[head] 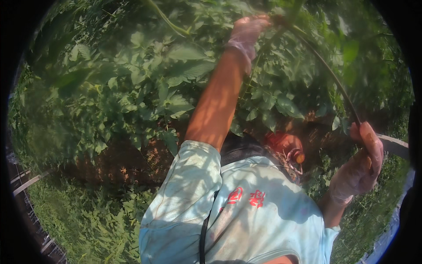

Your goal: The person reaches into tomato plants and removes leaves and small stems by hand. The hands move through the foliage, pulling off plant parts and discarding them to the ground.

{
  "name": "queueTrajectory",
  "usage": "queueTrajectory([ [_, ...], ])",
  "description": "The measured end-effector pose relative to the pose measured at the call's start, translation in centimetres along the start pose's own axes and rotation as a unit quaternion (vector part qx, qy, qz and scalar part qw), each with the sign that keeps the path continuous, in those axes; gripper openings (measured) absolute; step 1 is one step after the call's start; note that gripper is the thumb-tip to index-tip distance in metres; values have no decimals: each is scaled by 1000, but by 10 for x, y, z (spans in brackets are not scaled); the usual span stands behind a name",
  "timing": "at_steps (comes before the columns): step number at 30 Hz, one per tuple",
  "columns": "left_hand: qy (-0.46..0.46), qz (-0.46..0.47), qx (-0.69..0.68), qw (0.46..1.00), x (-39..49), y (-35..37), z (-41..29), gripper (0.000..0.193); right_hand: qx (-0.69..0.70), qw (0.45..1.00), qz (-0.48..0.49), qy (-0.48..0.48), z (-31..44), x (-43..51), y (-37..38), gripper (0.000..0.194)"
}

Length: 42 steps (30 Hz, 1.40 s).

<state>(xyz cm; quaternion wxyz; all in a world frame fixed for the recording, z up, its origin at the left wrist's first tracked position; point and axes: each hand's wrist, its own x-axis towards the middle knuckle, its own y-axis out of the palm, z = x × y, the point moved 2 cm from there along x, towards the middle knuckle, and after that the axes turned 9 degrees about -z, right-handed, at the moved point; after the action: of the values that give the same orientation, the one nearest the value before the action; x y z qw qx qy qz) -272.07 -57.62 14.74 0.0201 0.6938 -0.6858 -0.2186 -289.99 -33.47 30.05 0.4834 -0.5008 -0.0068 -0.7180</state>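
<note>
My left hand, in a clear plastic glove, reaches up into the foliage at the top of the view. Its fingers close around a green plant stem, where the grip is partly blurred. From there a thin dark strand, either a stem or a cord, bends down to the right. My right hand, also in a clear glove, pinches the lower end of this strand between thumb and fingers. Leafy tomato-like plants surround my left forearm.
A red container with an orange cap is beside my waist, near some tangled cord. Brown soil shows between plant rows. Behind my right hand runs a pale strip. Wooden slats lie at far left.
</note>
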Motion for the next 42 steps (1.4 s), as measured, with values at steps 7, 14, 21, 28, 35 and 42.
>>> queueTrajectory([
  [7, -10, -83, -87, 993, -18, -4, 4, 21, 36, 997, 63, -19, -10, 32, 49, 25],
  [14, -16, -85, -114, 990, -12, -8, 4, 20, -17, 997, 69, 8, -23, 37, 78, 26],
  [21, -22, -92, -109, 989, -12, -11, 6, 21, -46, 998, 52, -10, -21, 34, 77, 23],
  [28, 39, -47, -148, 987, -3, -12, 14, 18, 49, 998, 31, -4, -13, 34, 82, 22],
  [35, 62, -30, -123, 990, -7, -13, 11, 19, 76, 995, 37, -47, -15, 40, 85, 23],
  [42, 73, -30, -111, 991, -9, -8, 8, 18, 116, 992, 11, -42, -27, 29, 65, 25],
])
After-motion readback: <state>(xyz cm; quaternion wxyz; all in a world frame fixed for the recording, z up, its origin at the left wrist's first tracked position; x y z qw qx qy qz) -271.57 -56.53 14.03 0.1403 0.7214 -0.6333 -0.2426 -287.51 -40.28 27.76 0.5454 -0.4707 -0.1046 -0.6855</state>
